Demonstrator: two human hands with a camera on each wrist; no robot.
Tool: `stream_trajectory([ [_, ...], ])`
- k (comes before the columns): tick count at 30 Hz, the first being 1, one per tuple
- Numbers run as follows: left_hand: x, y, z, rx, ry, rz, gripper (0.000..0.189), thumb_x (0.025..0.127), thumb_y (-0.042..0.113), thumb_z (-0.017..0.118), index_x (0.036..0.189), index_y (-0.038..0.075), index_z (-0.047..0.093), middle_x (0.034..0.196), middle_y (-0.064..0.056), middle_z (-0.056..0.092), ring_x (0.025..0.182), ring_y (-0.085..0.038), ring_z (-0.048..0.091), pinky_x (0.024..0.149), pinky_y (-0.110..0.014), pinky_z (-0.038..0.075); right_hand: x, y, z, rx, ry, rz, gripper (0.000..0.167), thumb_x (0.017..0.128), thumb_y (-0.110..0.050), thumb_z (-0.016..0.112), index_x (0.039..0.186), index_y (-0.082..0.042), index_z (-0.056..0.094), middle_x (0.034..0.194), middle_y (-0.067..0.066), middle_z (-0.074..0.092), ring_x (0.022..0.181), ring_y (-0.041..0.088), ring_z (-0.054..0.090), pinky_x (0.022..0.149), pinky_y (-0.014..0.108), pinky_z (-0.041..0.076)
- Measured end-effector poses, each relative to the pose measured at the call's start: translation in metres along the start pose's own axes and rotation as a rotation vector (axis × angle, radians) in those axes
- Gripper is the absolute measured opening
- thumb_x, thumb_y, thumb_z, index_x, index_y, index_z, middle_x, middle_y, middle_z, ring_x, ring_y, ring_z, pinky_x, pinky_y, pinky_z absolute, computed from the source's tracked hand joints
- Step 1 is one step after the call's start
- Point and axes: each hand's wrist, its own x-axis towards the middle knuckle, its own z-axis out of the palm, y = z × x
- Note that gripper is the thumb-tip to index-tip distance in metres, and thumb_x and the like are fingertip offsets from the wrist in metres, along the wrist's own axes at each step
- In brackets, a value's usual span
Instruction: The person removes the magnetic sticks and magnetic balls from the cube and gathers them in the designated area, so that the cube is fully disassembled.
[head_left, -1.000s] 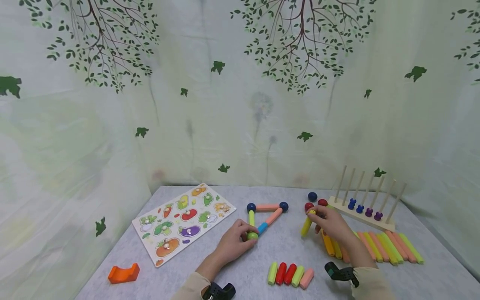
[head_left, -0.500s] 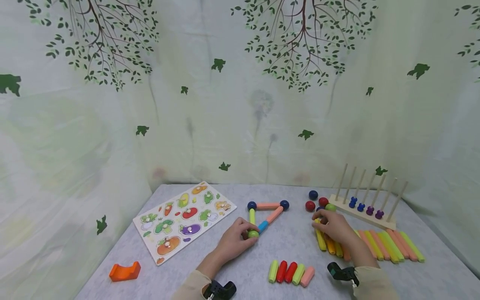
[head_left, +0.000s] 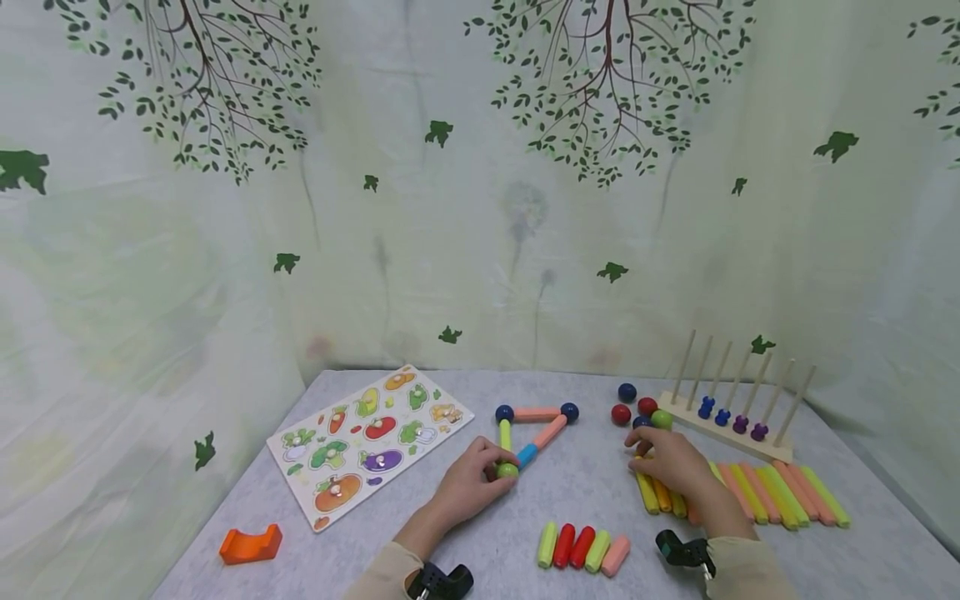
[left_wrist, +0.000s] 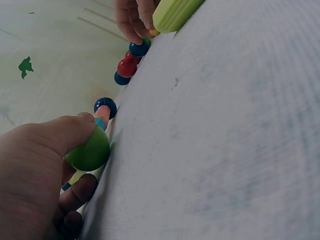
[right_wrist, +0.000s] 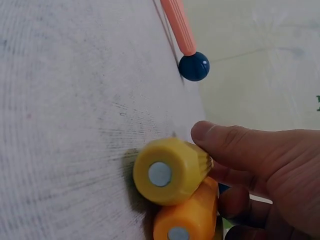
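Observation:
In the head view my left hand (head_left: pixel 472 477) pinches a light green ball (head_left: pixel 507 471) at the near corner of a frame of sticks and balls. In the left wrist view the thumb lies along the green ball (left_wrist: pixel 90 151). The frame has a green stick (head_left: pixel 505 433), salmon sticks (head_left: pixel 536 413), a blue stick (head_left: pixel 528 454) and dark blue balls (head_left: pixel 570 412). My right hand (head_left: pixel 671 458) hovers with loosely bent fingers at the far end of a yellow stick (head_left: pixel 647 493). This yellow stick (right_wrist: pixel 165 172) lies against an orange stick (right_wrist: pixel 185 215); both show round metal end discs.
A vegetable puzzle board (head_left: pixel 371 446) lies at left, an orange curved block (head_left: pixel 251 545) before it. Short sticks (head_left: pixel 573 546) lie at front centre. Longer sticks (head_left: pixel 780 496) are lined up at right, below a peg stand (head_left: pixel 723 425). Loose balls (head_left: pixel 621 414) sit beside the stand.
My right hand has carried the yellow stick right, laid it beside the orange stick and loosened its fingers. My left hand has stayed on the green ball.

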Motion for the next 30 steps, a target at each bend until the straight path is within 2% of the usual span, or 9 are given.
stream_trajectory([
  [8,0.000,0.000,0.000,-0.005,-0.001,0.001,0.019,0.091,0.031,0.073,0.111,0.031,0.071,0.096,0.007,0.049,0.076,-0.008,0.049,0.064,-0.019,0.040,0.001,-0.001,0.002,-0.005,0.033,-0.031,0.026,0.090,-0.023,0.074,0.115,-0.018,0.068,0.103,0.001,0.068,0.085,0.017,0.055,0.077,0.036,0.053],
  [12,0.000,-0.001,0.001,-0.007,-0.008,-0.002,0.019,0.091,0.032,0.073,0.110,0.032,0.071,0.096,0.008,0.049,0.076,-0.007,0.049,0.064,-0.020,0.040,0.001,-0.009,0.002,0.040,0.055,-0.064,0.024,0.092,-0.022,0.071,0.116,-0.016,0.069,0.104,0.002,0.068,0.089,0.018,0.057,0.081,0.039,0.054],
  [16,0.001,-0.002,0.002,-0.006,-0.009,0.000,0.019,0.092,0.032,0.073,0.111,0.032,0.071,0.097,0.008,0.049,0.076,-0.005,0.048,0.065,-0.019,0.040,0.001,-0.021,0.004,0.097,0.044,-0.091,0.023,0.093,-0.019,0.069,0.115,-0.014,0.069,0.105,0.004,0.068,0.086,0.018,0.056,0.076,0.034,0.054],
  [21,0.002,-0.003,0.003,-0.006,-0.009,0.000,0.019,0.092,0.032,0.073,0.111,0.033,0.071,0.096,0.009,0.049,0.076,-0.005,0.048,0.065,-0.019,0.040,0.007,-0.036,0.012,0.127,-0.015,-0.114,0.023,0.093,-0.018,0.069,0.115,-0.015,0.069,0.101,0.002,0.067,0.080,0.016,0.056,0.069,0.027,0.052],
  [30,0.001,-0.003,0.002,-0.015,-0.003,0.002,0.019,0.091,0.032,0.073,0.110,0.032,0.071,0.096,0.007,0.049,0.076,-0.007,0.049,0.064,-0.019,0.040,0.026,-0.064,0.024,0.123,-0.196,-0.179,0.041,0.092,-0.021,0.072,0.131,-0.021,0.060,0.107,0.003,0.067,0.083,0.016,0.059,0.073,0.033,0.055],
])
